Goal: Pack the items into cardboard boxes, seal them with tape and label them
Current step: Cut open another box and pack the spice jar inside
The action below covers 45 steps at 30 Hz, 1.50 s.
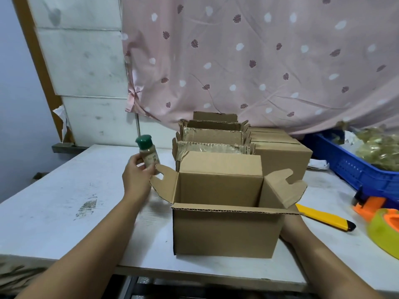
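Observation:
An open cardboard box (pixel 224 229) stands at the table's front edge, its flaps up and its inside bare where it shows. My left hand (pixel 138 175) holds a small spice bottle (pixel 149 156) with a green cap upright, just left of the box's left flap. My right hand (pixel 291 225) rests against the box's right side, and the box hides its fingers. Behind the open box stand several more open boxes (pixel 213 137) in a row. A closed box (pixel 280 152) stands to their right.
A blue crate (pixel 354 167) with bagged goods sits at the right. In front of it lie an orange tape dispenser (pixel 371 206), a yellow-green tape roll (pixel 384 229) and a yellow utility knife (pixel 323 216). A pink curtain hangs behind. The white table (pixel 64 201) spreads to the left.

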Tool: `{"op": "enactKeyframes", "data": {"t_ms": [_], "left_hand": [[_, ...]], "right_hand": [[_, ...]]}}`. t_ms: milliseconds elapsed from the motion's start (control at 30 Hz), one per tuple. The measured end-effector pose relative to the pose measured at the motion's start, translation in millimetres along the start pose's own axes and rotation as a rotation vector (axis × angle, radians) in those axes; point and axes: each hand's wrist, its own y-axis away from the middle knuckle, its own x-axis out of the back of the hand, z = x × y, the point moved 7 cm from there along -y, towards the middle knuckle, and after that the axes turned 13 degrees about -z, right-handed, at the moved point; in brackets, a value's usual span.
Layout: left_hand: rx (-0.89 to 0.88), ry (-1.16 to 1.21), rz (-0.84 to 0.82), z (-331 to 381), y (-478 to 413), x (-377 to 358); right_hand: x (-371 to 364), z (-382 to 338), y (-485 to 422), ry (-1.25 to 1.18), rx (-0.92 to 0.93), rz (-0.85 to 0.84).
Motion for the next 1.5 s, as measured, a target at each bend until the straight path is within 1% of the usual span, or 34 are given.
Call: {"op": "enactKeyframes", "data": {"t_ms": [67,133,200,267,333,400,467,600,700,833,967,1067,1367,1433,1500], "left_hand": [[-0.117,-0.045,0.04,38.4,5.2,8.7],[-0.278,-0.013,-0.002,88.6,20.5,11.0],[-0.413,-0.069,-0.151,135.8,41.9,1.3],[-0.471,-0.26,-0.371,169.7,62.5,-19.5],[-0.461,-0.517,-0.604,183.6,77.7,-47.7],[-0.422,-0.763,-0.764,180.2,85.8,-74.6],[-0.428,-0.98,-0.87,172.5,91.6,-99.8],[-0.448,-1.352,-1.013,148.6,96.5,-135.9],[-0.411,-1.573,-1.149,121.8,100.4,-154.0],[-0.434,-1.825,-1.273,91.9,105.4,-169.9],[-0.343,-1.928,-1.416,59.1,111.4,-175.6],[-0.272,-1.925,-1.494,45.0,115.5,-179.5],[-0.263,-1.923,-1.478,49.5,115.9,-181.4],[-0.23,-1.911,-1.457,55.3,114.5,-178.5],[-0.224,-1.847,-1.41,69.3,113.2,-176.3]], "right_hand": [[0.3,-1.7,1.5,-0.005,0.03,-0.025],[4.1,4.7,-1.0,-0.02,0.037,-0.035],[8.5,10.1,-2.9,-0.014,0.045,-0.036],[7.1,10.2,-4.1,-0.002,0.045,-0.038],[7.4,8.0,-2.4,-0.005,0.029,-0.032],[9.7,7.5,-2.7,-0.001,0.031,-0.01],[7.2,2.9,-2.0,0.011,0.056,-0.017],[8.1,4.9,-3.1,0.009,0.065,-0.024],[15.6,12.9,-8.1,0.038,0.038,-0.011],[14.9,17.9,-10.9,0.03,0.033,-0.049],[16.1,17.6,-10.8,-0.034,0.063,-0.082],[15.3,18.1,-8.7,-0.104,0.041,-0.092],[15.9,21.9,-12.3,-0.138,0.015,-0.098],[19.2,23.7,-12.2,-0.126,0.022,-0.094],[18.1,22.7,-12.3,-0.138,0.044,-0.101]]}}
